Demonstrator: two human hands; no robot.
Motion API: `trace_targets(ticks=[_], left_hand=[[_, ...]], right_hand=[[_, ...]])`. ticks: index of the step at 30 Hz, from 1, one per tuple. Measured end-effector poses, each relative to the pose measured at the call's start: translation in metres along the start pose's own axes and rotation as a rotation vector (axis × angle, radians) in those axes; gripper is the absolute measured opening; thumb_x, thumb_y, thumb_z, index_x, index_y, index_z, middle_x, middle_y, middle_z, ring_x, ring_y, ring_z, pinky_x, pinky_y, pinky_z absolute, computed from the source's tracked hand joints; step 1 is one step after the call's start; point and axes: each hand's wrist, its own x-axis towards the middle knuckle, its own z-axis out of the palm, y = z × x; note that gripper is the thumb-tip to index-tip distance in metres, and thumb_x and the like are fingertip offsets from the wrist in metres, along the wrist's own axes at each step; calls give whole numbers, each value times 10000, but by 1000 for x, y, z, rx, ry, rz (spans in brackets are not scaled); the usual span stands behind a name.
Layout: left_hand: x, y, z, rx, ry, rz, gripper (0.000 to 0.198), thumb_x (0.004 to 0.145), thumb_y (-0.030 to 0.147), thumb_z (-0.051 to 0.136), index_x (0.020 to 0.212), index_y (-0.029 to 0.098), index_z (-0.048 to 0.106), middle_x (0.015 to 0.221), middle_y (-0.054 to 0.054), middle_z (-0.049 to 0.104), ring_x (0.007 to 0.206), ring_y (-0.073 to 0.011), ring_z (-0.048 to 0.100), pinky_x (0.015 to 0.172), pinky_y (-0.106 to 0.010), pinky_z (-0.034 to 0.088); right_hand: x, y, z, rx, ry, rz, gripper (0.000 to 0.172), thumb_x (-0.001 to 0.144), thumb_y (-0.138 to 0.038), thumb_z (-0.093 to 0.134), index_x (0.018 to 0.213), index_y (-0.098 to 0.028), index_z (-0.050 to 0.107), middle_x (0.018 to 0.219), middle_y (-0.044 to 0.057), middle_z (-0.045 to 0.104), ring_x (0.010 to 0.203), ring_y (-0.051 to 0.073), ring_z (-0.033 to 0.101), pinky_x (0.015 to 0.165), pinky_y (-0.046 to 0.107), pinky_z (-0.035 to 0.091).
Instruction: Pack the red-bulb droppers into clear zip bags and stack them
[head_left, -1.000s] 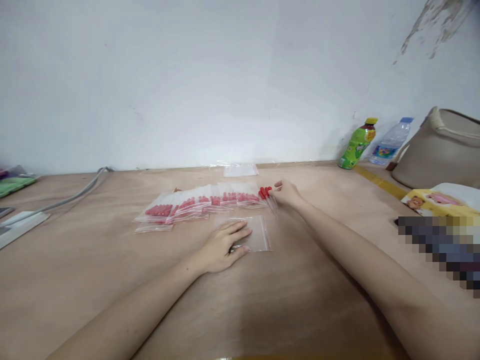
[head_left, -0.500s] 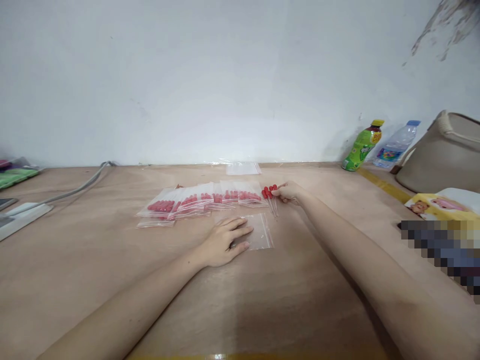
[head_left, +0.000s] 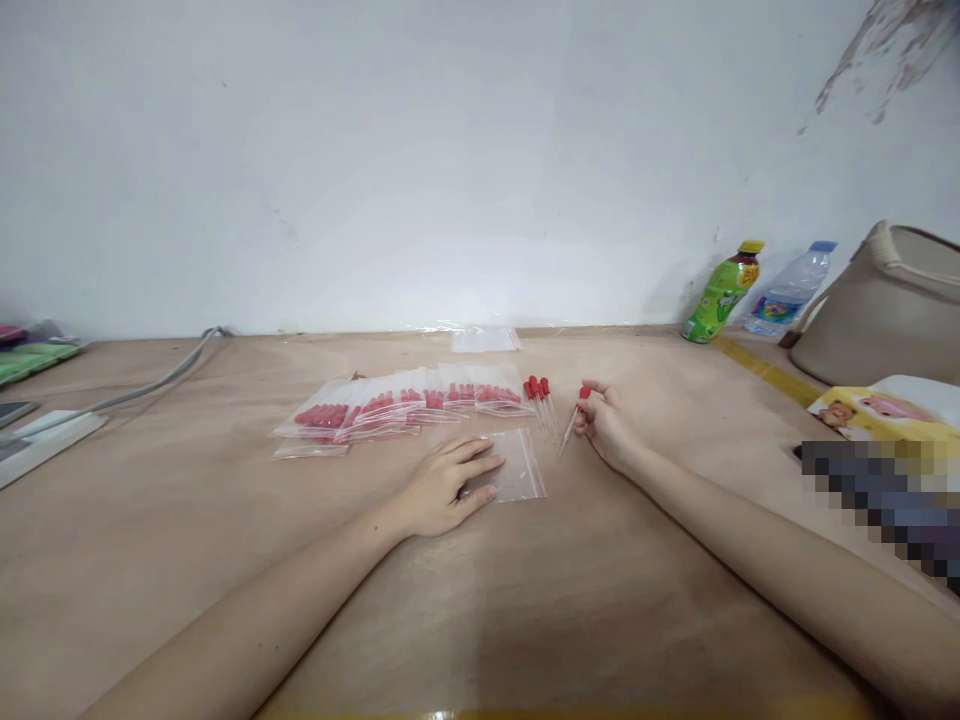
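My left hand (head_left: 454, 485) lies flat with its fingers spread on the left part of a clear zip-lock bag (head_left: 521, 465), which rests on the table. In my right hand (head_left: 606, 425) is a dropper (head_left: 583, 393) with a red bulb and a thin clear tube pointing down and left. Just left of that hand, several loose droppers (head_left: 537, 388) lie in a small bunch. A row of clear zip-lock bags (head_left: 397, 400) with red-bulbed pieces inside overlaps beyond my left hand.
Near the wall lies another clear bag (head_left: 486, 341). A green drink bottle (head_left: 721, 297), a water bottle (head_left: 791, 290) and a beige bin (head_left: 874, 310) stand at the right. A grey cable (head_left: 161, 378) runs along the left of the wooden table (head_left: 360, 640).
My right hand has moved right and nearer, away from the bunch, with one dropper in its fingers. My left hand has stayed on the bag.
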Motion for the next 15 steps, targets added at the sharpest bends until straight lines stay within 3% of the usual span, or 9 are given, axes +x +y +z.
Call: trace_targets(ticks=[4, 9, 15], left_hand=[[0, 1, 0, -2, 0, -8, 417, 893, 431, 422, 1270, 262, 477, 1378, -66, 397, 1264, -235, 364, 1031, -439, 306], [0, 0, 0, -2, -1, -6, 414, 895, 422, 421, 1275, 265, 470, 1384, -62, 388, 1266, -228, 362, 1035, -445, 297], [1, -1, 1, -2, -3, -16, 411, 893, 418, 427, 1271, 265, 474, 1380, -62, 395, 1266, -231, 362, 1038, -441, 295]], right_hand=[[-23, 7, 4, -1, -54, -129, 429, 612, -285, 584, 982, -233, 373, 662, -84, 457, 483, 77, 487, 437, 210, 397], [-27, 9, 7, -21, -50, -200, 416, 644, -297, 580, 997, -235, 369, 726, -77, 464, 488, 67, 493, 452, 221, 418], [-22, 8, 2, -7, 72, -205, 402, 638, -276, 568, 975, -235, 351, 644, -96, 459, 470, 68, 483, 458, 213, 419]])
